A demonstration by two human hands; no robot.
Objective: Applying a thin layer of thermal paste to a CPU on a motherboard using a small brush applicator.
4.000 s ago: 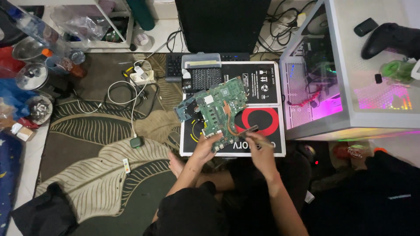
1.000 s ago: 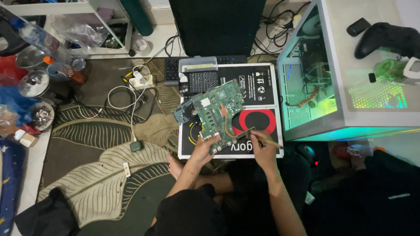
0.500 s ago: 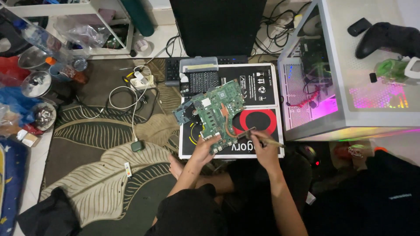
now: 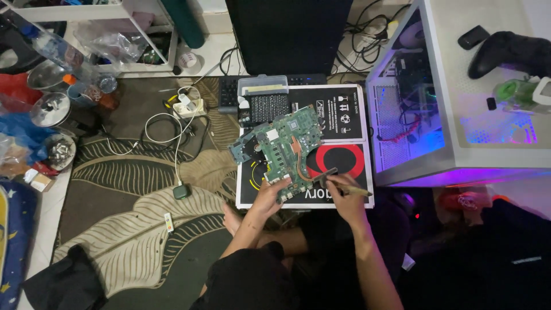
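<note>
Green circuit board (image 4: 285, 150) lies tilted on a black printed box (image 4: 338, 117) on the floor rug (image 4: 132, 229); left hand (image 4: 268, 197) grips the board's near edge, fingers closed on it; right hand (image 4: 344, 196) holds a slim brush-like tool (image 4: 344, 188), its tip at the board's copper pipe; a lit white computer case (image 4: 436, 115) stands just beside, a game controller (image 4: 505, 51) on top.
</note>
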